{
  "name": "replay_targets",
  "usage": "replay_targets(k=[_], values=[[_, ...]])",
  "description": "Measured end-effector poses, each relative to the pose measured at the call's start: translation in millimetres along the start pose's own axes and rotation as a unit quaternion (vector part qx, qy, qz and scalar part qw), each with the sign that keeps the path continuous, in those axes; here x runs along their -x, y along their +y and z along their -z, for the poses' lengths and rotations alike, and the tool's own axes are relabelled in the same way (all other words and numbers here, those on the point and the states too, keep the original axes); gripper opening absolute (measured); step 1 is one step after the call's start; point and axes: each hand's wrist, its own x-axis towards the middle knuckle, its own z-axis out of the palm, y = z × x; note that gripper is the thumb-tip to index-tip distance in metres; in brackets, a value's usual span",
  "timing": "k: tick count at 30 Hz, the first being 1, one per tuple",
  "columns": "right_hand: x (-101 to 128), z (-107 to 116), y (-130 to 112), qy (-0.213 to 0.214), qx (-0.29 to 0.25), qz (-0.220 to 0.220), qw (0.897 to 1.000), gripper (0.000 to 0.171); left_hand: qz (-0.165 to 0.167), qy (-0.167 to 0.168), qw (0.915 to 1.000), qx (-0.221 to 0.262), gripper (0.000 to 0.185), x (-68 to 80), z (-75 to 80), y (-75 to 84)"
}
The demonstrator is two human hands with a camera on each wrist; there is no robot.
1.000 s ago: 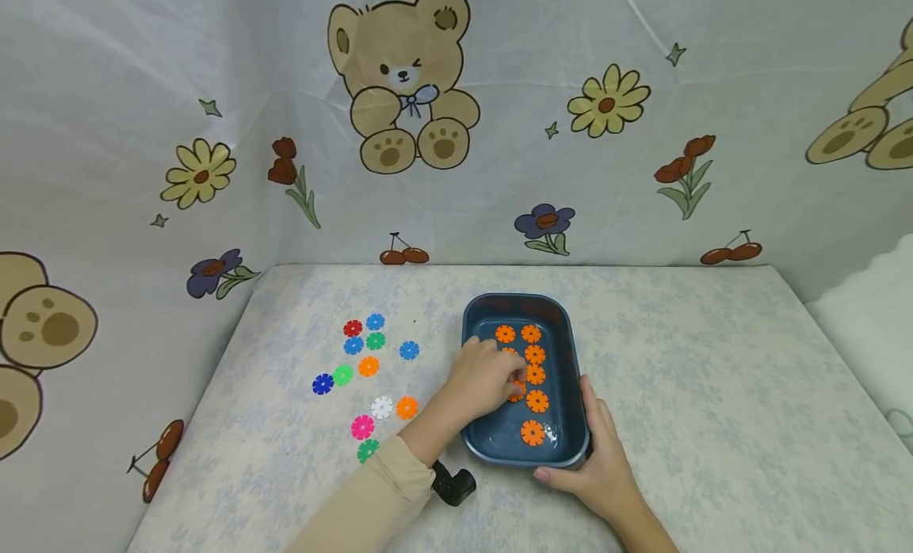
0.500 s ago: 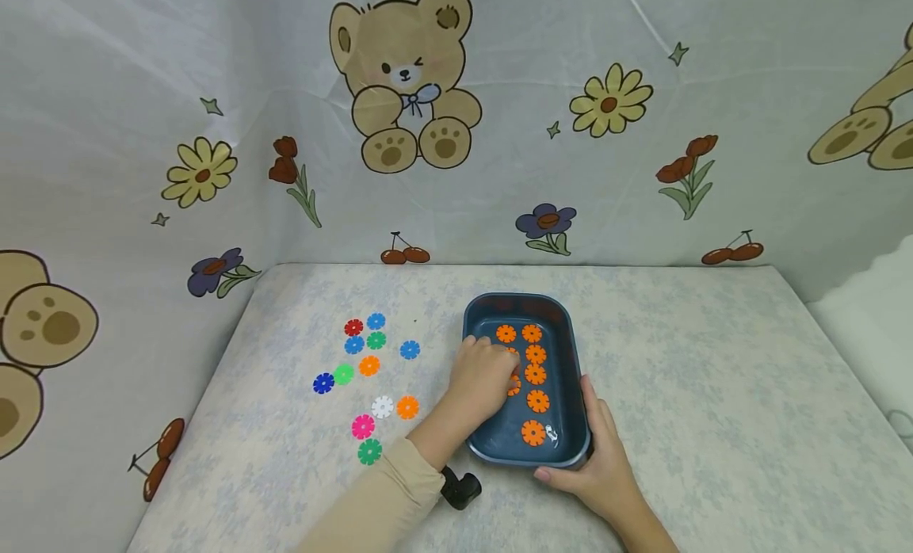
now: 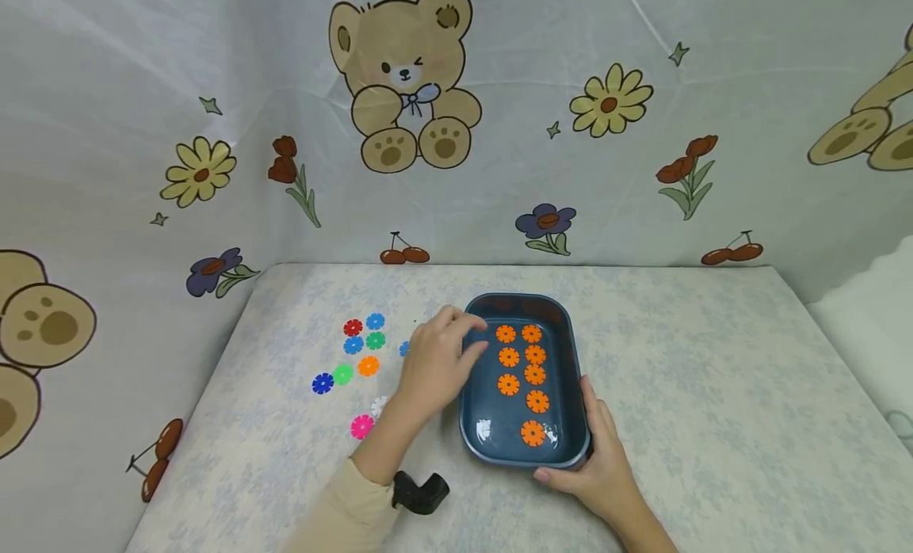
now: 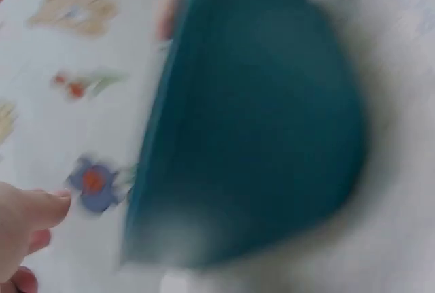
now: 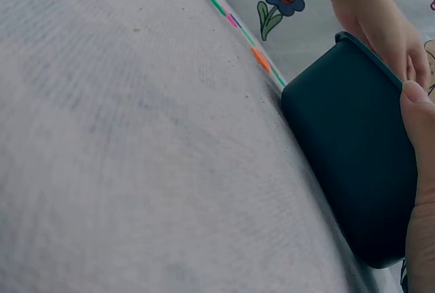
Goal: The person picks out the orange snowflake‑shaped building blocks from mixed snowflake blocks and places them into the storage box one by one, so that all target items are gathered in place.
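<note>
A dark blue plastic basin (image 3: 481, 410) stands on the table, its long side running away from me. Inside lie orange notched discs: several in the right column, including a near one (image 3: 532, 433), and three in the left column, the nearest being a disc (image 3: 509, 385). My right hand (image 3: 602, 466) grips the basin's near right corner, thumb at the front rim, fingers along the side. At the left rim hovers my left hand (image 3: 435, 367), thumb and bent fingers apart with nothing between them. The left wrist view is blurred, showing left fingers (image 4: 30, 218) beside the basin.
Left of the basin lie several loose notched discs, among them a red one (image 3: 353, 328), an orange one (image 3: 368, 366) and a pink one (image 3: 362, 426). My left forearm hides others. A black wrist camera (image 3: 421, 493) sits under that wrist. A printed curtain (image 3: 499, 196) hangs behind.
My left hand has let go of an orange disc in the basin's left column, which now lies slightly farther up, and has moved left to the rim. The right hand keeps its grip.
</note>
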Motion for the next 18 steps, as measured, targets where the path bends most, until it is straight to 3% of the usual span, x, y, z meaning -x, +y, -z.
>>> replay_targets(k=[4,9,13,18], values=[[1,-1,-1,0.002,-0.007,-0.003,1.0,0.147,0.084,-0.048,0.9953,0.002,0.027,15.8,31.3,-29.0],[1,0,-1,0.002,-0.007,-0.006,1.0,0.147,0.145,-0.131,0.9805,-0.025,0.032,44.5,37.6,-62.5],[0,0,0,-0.002,-0.004,-0.001,1.0,0.146,0.152,-0.169,0.9733,-0.033,0.034,63.6,30.9,-76.1],[0,0,0,-0.004,0.001,-0.001,1.0,0.145,0.133,-0.166,0.9766,-0.032,0.028,73.6,23.5,-81.2]])
